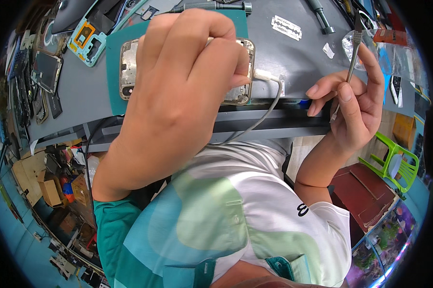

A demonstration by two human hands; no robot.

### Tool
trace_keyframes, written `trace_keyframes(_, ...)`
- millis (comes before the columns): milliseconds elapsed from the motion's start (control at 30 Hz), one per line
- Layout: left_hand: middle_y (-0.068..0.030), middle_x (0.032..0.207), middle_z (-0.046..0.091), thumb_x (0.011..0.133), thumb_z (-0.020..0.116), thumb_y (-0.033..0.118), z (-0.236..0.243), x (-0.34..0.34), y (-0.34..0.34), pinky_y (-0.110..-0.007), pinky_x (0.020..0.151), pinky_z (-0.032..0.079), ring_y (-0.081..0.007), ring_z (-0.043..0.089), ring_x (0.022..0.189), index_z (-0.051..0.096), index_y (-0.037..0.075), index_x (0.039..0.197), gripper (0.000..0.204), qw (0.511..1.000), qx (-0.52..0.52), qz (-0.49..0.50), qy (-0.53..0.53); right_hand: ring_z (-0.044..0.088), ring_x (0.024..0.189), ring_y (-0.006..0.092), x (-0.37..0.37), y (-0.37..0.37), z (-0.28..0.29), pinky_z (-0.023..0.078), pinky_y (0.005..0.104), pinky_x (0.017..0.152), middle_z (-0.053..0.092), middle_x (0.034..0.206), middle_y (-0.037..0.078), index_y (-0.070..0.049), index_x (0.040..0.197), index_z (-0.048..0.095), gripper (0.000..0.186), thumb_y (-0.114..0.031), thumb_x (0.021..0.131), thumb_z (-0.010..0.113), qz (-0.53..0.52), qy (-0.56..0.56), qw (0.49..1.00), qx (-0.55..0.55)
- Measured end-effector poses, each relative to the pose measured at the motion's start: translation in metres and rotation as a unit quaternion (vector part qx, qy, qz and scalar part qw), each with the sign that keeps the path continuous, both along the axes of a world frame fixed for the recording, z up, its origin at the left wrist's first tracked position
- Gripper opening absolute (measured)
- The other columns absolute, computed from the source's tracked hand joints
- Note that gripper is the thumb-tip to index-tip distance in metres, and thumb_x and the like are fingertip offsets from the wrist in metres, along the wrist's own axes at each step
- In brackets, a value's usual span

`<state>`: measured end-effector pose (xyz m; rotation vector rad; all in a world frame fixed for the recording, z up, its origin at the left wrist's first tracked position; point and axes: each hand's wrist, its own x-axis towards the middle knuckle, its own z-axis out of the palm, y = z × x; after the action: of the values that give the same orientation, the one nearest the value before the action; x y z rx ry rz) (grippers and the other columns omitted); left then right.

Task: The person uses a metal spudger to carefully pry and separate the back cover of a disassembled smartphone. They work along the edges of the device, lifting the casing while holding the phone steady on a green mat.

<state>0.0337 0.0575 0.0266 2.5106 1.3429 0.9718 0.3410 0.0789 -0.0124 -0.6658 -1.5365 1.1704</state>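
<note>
An opened phone body [245, 48] with a silvery metal frame lies on a green mat [112, 62]. Over it is my left hand [178, 91], fingers curled and thumb tucked against them; the hand hides most of the phone and anything it may be gripping. A white cable plug [265, 75] meets the phone's right end, and its grey cord loops down past the table edge. To the right, my right hand [353, 103] is raised with a slim metal pry tool [351, 67] between thumb and fingers. The tool stands nearly upright, its knurled part at the top.
A razor blade [287, 27] and a dark screwdriver [320, 17] lie beyond the phone. Another screwdriver [211, 6] rests along the mat's far edge. Phone frames [87, 43] and a loose screen [46, 71] crowd the left. Clear plastic bags [394, 53] sit far right.
</note>
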Motion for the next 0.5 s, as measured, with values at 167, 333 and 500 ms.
trace_keyframes(167,-0.0084,0.122,0.069,0.095,0.084,0.006,-0.004,0.000,-0.007,-0.043,0.099,0.050,-0.0306,0.061,0.112,0.073,0.005,0.107,0.016,1.000,0.015,0.018,-0.005,0.074,0.066,0.0282,-0.001,0.000,0.002,0.064,0.0340,0.064,0.076,0.098,0.036,0.015,0.172,0.025,0.066,-0.002,0.113,0.052,-0.004,-0.001,1.000,0.002)
trace_keyframes(333,-0.0091,0.119,0.070,0.097,0.084,0.009,-0.008,-0.004,-0.010,-0.041,0.098,0.050,-0.0301,0.062,0.110,0.073,0.005,0.108,0.016,0.999,0.035,0.011,-0.012,0.074,0.066,0.0282,-0.005,-0.001,0.001,0.064,0.0338,0.064,0.076,0.098,0.035,0.016,0.171,0.026,0.066,-0.002,0.113,0.052,-0.006,-0.001,1.000,0.004)
trace_keyframes(500,-0.0103,0.119,0.071,0.098,0.083,0.010,-0.007,-0.006,-0.013,-0.041,0.096,0.050,-0.0303,0.062,0.108,0.072,0.006,0.110,0.017,0.999,0.034,0.001,-0.014,0.074,0.066,0.0286,-0.004,-0.001,0.001,0.063,0.0337,0.064,0.076,0.098,0.035,0.016,0.172,0.026,0.066,-0.001,0.113,0.052,-0.004,-0.005,1.000,0.011)
